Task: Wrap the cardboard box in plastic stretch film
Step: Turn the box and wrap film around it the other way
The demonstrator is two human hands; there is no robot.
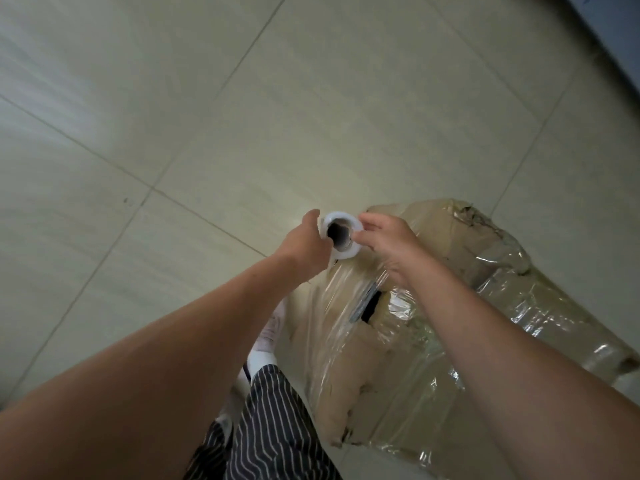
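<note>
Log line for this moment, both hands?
left hand: grips film roll | right hand: holds film roll | film: stretched onto cardboard box | wrap: partial

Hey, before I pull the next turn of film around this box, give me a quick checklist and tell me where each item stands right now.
1. Grip: left hand and right hand both hold the stretch film roll, seen end on: ok.
2. Film anchored: the film runs from the roll down onto the cardboard box: ok.
3. Coverage: film lies over the top, but the far sides are hidden: cannot tell.
4. The torn near edge held down by film: cannot tell.
5. Footing: the shoe stands close beside the box, so whether it is out of the film's way: cannot tell.
</note>
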